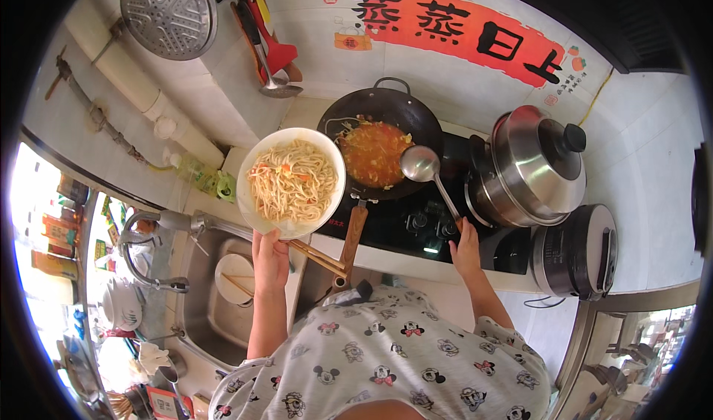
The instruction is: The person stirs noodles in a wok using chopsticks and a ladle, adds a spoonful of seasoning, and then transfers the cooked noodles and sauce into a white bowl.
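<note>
My left hand (270, 258) grips the near rim of a white bowl (243, 208) heaped with noodles (295, 181) and some red and yellow bits. Wooden chopsticks (318, 256) stick out to the right from beneath that hand. In my right hand (467, 247) is the wooden handle of a metal ladle (420, 164), its round head over the right edge of a dark wok (415, 113). Red-orange soup with egg-like pieces (374, 154) fills the wok's middle, and a few noodles cling to its left wall. The wok's wooden handle (356, 233) points towards me.
The wok stands on a black cooktop (412, 225), with a lidded steel pot (529, 169) to its right. Beyond is a rice cooker (576, 253). At left, a sink (206, 314) with a faucet (133, 253) holds a white bowl (233, 272) and chopsticks. A plastic bottle (195, 174) lies behind the noodle bowl.
</note>
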The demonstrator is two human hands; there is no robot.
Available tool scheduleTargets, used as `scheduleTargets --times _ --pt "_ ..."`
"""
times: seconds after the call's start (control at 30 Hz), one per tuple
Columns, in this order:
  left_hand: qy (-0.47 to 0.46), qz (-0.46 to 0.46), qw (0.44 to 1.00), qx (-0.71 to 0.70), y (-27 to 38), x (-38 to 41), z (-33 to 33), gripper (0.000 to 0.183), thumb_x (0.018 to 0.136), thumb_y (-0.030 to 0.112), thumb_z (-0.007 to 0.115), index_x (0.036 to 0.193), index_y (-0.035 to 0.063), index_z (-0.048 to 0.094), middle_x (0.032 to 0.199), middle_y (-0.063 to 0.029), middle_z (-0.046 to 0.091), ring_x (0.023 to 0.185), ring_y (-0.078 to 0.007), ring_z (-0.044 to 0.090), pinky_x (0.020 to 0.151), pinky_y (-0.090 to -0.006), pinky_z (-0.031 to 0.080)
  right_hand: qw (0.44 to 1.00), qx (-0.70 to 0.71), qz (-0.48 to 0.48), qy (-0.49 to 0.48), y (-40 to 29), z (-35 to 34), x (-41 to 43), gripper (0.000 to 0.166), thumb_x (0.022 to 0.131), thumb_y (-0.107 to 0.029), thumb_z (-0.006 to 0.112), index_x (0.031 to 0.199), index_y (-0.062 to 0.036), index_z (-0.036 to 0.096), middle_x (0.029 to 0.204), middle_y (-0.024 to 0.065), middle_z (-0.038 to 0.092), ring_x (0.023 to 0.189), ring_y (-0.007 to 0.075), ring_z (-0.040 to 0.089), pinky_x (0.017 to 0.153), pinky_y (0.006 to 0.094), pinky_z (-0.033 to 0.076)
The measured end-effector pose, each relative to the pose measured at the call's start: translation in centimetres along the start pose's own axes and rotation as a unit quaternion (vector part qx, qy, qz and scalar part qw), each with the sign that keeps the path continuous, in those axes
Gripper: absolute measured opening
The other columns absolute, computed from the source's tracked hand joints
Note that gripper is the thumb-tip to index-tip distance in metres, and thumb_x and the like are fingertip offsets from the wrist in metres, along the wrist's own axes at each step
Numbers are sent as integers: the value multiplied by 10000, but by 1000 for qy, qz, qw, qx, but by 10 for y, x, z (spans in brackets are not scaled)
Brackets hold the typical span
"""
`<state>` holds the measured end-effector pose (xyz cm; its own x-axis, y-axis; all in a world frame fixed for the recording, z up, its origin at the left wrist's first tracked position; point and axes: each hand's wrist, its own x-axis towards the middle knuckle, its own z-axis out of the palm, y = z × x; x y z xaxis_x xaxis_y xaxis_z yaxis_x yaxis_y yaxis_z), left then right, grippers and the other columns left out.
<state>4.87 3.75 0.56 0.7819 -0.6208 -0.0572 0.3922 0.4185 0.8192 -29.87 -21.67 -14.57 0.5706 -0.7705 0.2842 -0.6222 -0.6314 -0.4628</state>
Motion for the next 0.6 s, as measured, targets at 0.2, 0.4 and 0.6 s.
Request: scheduleTargets --times 0.2,0.4,0.6 --pt "13 7 1000 -18 5 -3 1 454 921 58 506 1362 -2 413 1355 -118 521 1235 -220 514 1041 -378 406 991 123 10 -42 -31 -25 31 473 928 -121 549 1369 -11 416 1153 213 563 1021 367 583 863 414 478" --pt "15 2 1000 -2 9 -10 -9 474 920 56 504 1379 -2 396 1365 -128 512 1238 -230 514 1036 -386 414 911 336 170 -168 -116 -45 148 345 918 -198 574 1193 10 559 694 99 587 480 162 544 466 320 441" --pt "18 0 1000 -5 11 -13 -8 465 918 39 467 1374 -9 390 1369 -137 506 1227 -243 526 1021 -396 431 858 376 225 -269 -111 -18 187 163 875 -129 585 991 -23 629 616 15 504 439 110 478 415 285 393"
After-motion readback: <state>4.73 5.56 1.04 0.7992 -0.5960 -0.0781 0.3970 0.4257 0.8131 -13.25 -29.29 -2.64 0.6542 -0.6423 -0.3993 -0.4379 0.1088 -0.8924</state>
